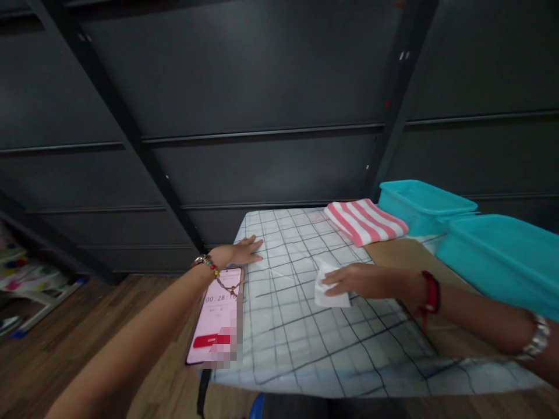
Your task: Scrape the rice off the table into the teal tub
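Note:
My left hand [239,251] rests with spread fingers on the left edge of the white checked tablecloth [279,326], just beyond the phone. My right hand [353,280] presses a folded white tissue [327,294] against the cloth, right of the table's middle. Its fingers lie over the tissue, and the thumb is partly hidden. The phone [216,314], with a running time on its pink screen, lies along the left edge, partly under my left wrist's bracelet.
A pink-and-white striped towel [367,221] lies folded at the back. Two turquoise plastic bins [428,201] stand at the right, beside a brown board [406,256] under my right forearm. Dark metal panels [262,75] rise directly behind the table.

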A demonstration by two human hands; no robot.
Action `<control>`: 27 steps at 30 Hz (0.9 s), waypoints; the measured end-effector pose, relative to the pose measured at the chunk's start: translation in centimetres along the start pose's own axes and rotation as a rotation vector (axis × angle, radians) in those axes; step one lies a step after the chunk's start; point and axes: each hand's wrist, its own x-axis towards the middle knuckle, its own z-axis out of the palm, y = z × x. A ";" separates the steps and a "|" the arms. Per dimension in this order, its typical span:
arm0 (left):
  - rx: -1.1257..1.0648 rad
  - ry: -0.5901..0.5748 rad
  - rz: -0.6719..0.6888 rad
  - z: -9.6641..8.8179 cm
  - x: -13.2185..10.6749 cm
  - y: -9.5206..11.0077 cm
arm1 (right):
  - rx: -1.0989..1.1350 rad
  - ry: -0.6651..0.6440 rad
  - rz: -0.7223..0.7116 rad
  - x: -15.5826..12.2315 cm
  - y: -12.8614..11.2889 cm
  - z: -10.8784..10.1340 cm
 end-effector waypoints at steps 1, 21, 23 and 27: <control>-0.005 0.000 0.002 0.0 0.1 0.0 | 0.006 0.010 0.025 -1.0 -0.2 -0.6; 0.004 -0.010 -0.070 -0.6 -0.3 -0.4 | 0.170 -0.013 -0.233 5.7 -2.2 1.2; -0.006 -0.002 -0.066 -0.5 -0.2 -0.5 | 0.230 -0.010 -0.199 3.4 -2.2 0.6; -0.013 0.024 -0.056 -0.7 -0.3 -0.8 | 0.091 0.063 -0.095 5.2 -1.4 -0.6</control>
